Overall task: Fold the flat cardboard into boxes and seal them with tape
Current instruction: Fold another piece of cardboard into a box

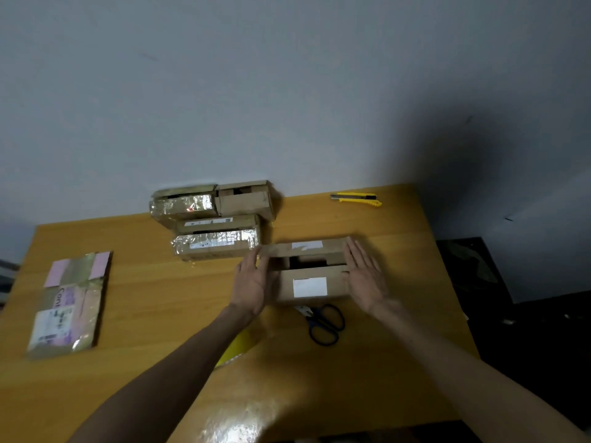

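Two hands are seen in the head view, one at each short end of the box (311, 284). The left hand (252, 282) and right hand (364, 276) are laid flat against the ends w/ fingers straight, nothing gripped.

The box sits centre-right on the surface (160, 314), long axis running left-right btw the palms, so both hands are equally near. Its top flaps aren't fully closed. A dark gap is shown, and the contents can't be told.

Scissors (324, 324) lie just on its near side. A utility knife (356, 199) is well apart by the far edge. Taped boxes (217, 219) are stacked behind-left, and flat cardboard (70, 302) lies far left.

Flaps prob. need closing before taping, imo.
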